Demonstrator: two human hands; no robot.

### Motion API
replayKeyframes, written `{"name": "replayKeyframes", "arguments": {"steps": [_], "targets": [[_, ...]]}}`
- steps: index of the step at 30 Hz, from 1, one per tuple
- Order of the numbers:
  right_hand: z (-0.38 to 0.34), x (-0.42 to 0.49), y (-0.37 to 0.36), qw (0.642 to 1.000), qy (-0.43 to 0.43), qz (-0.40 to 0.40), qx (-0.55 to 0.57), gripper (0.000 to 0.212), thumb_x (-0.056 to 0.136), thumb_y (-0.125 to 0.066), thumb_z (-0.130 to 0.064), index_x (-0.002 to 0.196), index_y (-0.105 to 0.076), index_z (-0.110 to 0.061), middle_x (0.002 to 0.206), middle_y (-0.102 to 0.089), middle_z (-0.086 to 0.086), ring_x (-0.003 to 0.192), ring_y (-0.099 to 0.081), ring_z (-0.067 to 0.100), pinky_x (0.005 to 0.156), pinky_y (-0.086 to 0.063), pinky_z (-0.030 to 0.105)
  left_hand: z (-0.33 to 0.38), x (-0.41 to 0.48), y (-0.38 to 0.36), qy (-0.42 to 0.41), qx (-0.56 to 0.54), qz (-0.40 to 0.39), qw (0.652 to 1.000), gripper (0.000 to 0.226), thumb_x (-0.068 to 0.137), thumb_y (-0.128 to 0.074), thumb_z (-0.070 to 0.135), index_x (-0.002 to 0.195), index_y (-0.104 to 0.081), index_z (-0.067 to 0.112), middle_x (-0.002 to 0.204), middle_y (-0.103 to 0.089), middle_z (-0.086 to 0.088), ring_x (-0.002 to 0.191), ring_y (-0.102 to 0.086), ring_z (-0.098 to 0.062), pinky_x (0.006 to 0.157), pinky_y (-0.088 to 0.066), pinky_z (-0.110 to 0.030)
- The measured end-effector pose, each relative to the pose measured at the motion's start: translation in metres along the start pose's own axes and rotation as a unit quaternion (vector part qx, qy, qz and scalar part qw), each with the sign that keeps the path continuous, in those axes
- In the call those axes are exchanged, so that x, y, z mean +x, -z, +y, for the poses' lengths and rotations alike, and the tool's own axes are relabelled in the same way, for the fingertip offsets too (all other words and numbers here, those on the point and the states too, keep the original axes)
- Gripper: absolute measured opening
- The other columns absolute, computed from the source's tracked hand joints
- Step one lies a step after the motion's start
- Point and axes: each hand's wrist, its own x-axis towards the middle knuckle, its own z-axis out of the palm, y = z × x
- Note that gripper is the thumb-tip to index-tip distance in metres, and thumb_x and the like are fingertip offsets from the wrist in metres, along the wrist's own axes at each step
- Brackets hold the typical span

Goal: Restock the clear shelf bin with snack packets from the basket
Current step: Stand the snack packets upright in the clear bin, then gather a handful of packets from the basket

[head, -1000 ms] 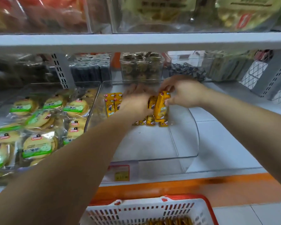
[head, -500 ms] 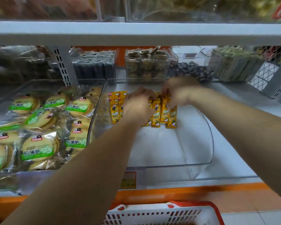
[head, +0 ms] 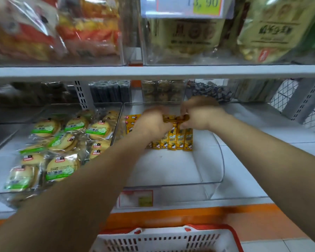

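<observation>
The left hand (head: 152,122) and the right hand (head: 203,113) were both closed on one small yellow-orange foil snack packet (head: 175,118), held crosswise between them. The right hand pinched its right end. The left hand, blurred, gripped its left end with curled fingers. The packet hung just above a row of yellow snack packets (head: 179,140) lying side by side in the back part of the clear plastic shelf bin (head: 220,160). A red-bordered price label (head: 135,198) sat on the bin's front wall. Touching it on the left stood a neighbouring clear bin (head: 119,113) filled with round pale cakes in clear wrappers (head: 62,140). Below the orange shelf edge (head: 189,215), near the arms, was the white slotted plastic basket with a red rim (head: 171,239). Its contents were too cropped to tell.
</observation>
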Motion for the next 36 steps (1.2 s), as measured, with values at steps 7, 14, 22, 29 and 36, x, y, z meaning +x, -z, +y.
{"name": "replayKeyframes", "arguments": {"steps": [7, 14, 22, 29, 36], "targets": [[-0.032, -0.12, 0.033, 0.979, 0.04, 0.062, 0.191, 0.024, 0.072, -0.079, -0.047, 0.081, -0.06, -0.034, 0.088, -0.062, -0.012, 0.083, -0.058, 0.012, 0.073, -0.05, 0.033, 0.014, -0.15, 0.057, -0.109, -0.071, -0.013, 0.991, 0.014, 0.088, -0.074, 0.032, 0.1, -0.068, 0.032, 0.103, -0.064, 0.014, 0.087, -0.061, -0.003, 0.074, -0.049, -0.022], [-0.096, -0.214, -0.046, 0.959, 0.101, -0.118, 0.238, 0.019, 0.075, -0.077, -0.042, 0.082, -0.063, -0.031, 0.075, -0.059, -0.017, 0.074, -0.057, 0.006, 0.07, -0.05, 0.029, -0.019, -0.271, 0.013, -0.088, 0.057, -0.242, 0.964, 0.018, 0.092, -0.069, 0.034, 0.108, -0.07, 0.024, 0.109, -0.07, 0.005, 0.09, -0.062, -0.008, 0.074, -0.041, -0.021], [-0.154, -0.249, -0.199, 0.911, 0.034, -0.269, 0.311, 0.013, 0.08, -0.073, -0.026, 0.089, -0.065, -0.027, 0.084, -0.063, -0.011, 0.087, -0.065, 0.014, 0.073, -0.049, 0.026, -0.098, -0.327, -0.119, 0.055, 0.102, -0.372, 0.921, 0.032, 0.097, -0.062, 0.041, 0.125, -0.06, 0.024, 0.133, -0.057, -0.001, 0.117, -0.057, -0.023, 0.1, -0.05, -0.04], [-0.213, -0.266, -0.306, 0.932, 0.04, -0.253, 0.258, 0.045, 0.087, -0.062, -0.041, 0.13, -0.06, -0.027, 0.137, -0.056, 0.001, 0.126, -0.05, 0.024, 0.099, -0.046, 0.039, -0.161, -0.359, -0.206, 0.191, 0.09, -0.37, 0.905, 0.049, 0.092, -0.066, 0.043, 0.135, -0.055, 0.022, 0.13, -0.059, -0.007, 0.119, -0.057, -0.027, 0.097, -0.049, -0.04], [-0.236, -0.255, -0.344, 0.915, 0.103, -0.376, 0.103, 0.032, 0.084, -0.05, -0.056, 0.106, -0.06, -0.034, 0.116, -0.06, -0.001, 0.121, -0.041, 0.027, 0.098, -0.024, 0.054, -0.175, -0.358, -0.254, 0.227, 0.089, -0.417, 0.875, 0.061, 0.092, -0.063, 0.051, 0.141, -0.051, 0.016, 0.136, -0.055, -0.012, 0.122, -0.056, -0.034, 0.096, -0.049, -0.043]]}}
